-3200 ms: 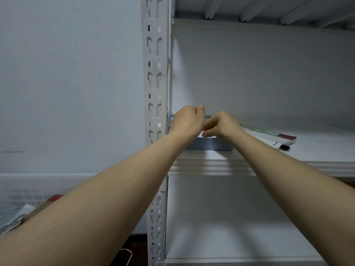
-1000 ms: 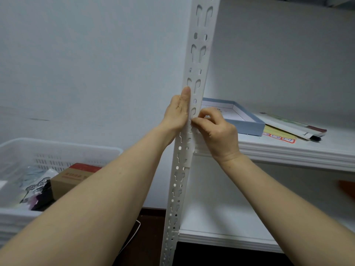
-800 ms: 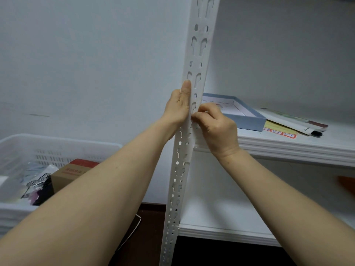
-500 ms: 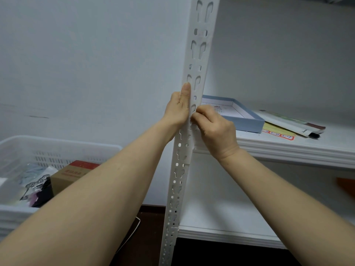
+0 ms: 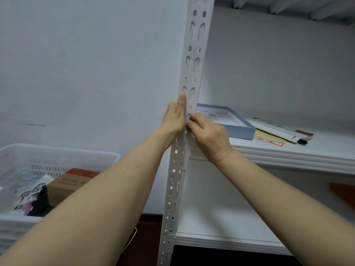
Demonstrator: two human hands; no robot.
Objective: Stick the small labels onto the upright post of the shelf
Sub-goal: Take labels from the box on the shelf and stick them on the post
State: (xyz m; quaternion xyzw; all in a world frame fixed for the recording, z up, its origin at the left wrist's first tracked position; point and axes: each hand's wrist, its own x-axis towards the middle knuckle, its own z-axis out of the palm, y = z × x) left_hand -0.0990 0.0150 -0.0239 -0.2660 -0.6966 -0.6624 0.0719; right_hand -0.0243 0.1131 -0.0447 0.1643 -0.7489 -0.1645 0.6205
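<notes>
While both my forearms reach up, left hand (image 5: 175, 117) lies flat, fingers together, along white slotted steel upright post (image 5: 189, 77); right hand (image 5: 208, 134) pinches at post face, label itself hidden under fingertips. Good practice: press firmly, smooth flat between slots. Since half second ago, hands barely shifted. Beyond: pale blue shallow cardboard tray (image 5: 236, 129) on white shelf board (image 5: 299, 156).

A matt white painted metal post (image 5: 189, 77), punched with slots, runs up the centre of the frame; right of it, a smooth white shelf board (image 5: 288, 156) carries a matt blue cardboard tray (image 5: 240, 129) and glossy paper packets (image 5: 282, 130); lower left, a perforated white plastic basket (image 5: 57, 156) holds a brown cardboard box (image 5: 67, 184).
</notes>
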